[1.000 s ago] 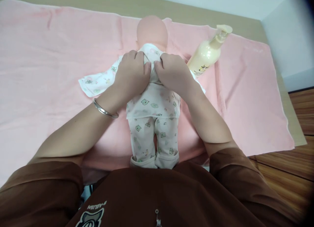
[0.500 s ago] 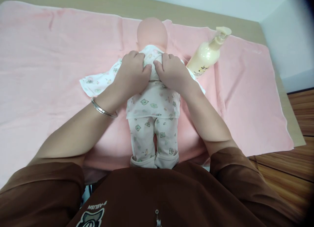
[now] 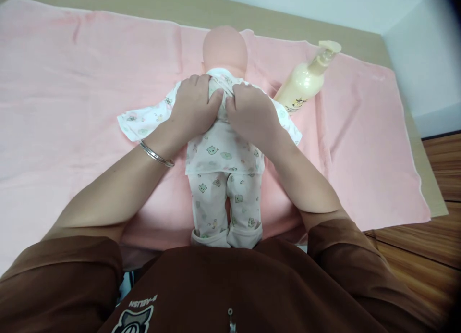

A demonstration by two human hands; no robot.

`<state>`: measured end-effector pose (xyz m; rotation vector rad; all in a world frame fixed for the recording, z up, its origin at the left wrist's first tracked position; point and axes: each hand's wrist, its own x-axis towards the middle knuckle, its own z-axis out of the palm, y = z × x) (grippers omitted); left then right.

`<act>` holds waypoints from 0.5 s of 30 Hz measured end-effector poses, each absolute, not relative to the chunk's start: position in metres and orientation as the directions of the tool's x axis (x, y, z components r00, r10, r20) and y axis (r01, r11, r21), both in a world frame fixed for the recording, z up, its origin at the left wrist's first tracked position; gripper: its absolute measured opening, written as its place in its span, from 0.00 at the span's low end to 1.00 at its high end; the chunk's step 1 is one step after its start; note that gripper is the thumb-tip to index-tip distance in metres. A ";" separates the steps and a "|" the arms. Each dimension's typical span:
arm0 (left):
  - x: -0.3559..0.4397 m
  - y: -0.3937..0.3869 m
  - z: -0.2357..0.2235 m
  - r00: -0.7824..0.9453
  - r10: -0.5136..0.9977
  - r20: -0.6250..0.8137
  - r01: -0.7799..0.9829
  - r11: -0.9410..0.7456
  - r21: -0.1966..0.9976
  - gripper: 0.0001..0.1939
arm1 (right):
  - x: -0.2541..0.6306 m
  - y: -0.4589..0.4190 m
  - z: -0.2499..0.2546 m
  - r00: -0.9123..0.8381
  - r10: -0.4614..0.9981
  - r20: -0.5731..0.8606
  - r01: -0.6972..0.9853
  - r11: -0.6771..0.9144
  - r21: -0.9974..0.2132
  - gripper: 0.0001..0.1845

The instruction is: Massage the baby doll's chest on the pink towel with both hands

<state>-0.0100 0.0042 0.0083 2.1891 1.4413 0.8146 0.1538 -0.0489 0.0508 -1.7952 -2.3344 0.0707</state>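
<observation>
A baby doll (image 3: 225, 148) lies face down, its bald head away from me. It wears a white shirt and trousers with small printed animals. My left hand (image 3: 197, 104) is closed over the left side of its upper back, thumb pointing in toward the spine. On the opposite side my right hand (image 3: 254, 113) presses with curled fingers, its thumb and forefinger close together on the shirt. Creases run through the cloth between both hands. The fingertips are partly hidden. The doll's sleeves spread out to either side.
Under the doll a pink blanket (image 3: 97, 78) covers most of the table (image 3: 281, 23). A cream pump bottle (image 3: 302, 83) lies tilted to the right of the doll, near its right sleeve. A white wall stands behind, and wooden flooring shows at right.
My right hand's fingers have curled in and drawn slightly toward me, gathering the shirt more. My left hand has shifted only slightly. The doll and bottle stay in nearly the same place.
</observation>
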 end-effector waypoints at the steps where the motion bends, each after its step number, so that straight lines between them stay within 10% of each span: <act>1: -0.009 0.001 0.012 0.287 0.929 0.233 0.706 -0.369 0.605 0.23 | 0.157 -0.045 0.050 -0.249 0.961 0.119 0.949 0.266 -0.169 0.19; 15: -0.001 -0.025 0.033 0.320 0.898 0.301 0.714 -0.437 0.547 0.15 | 0.164 -0.027 0.055 -0.156 0.987 0.040 0.945 0.161 -0.286 0.29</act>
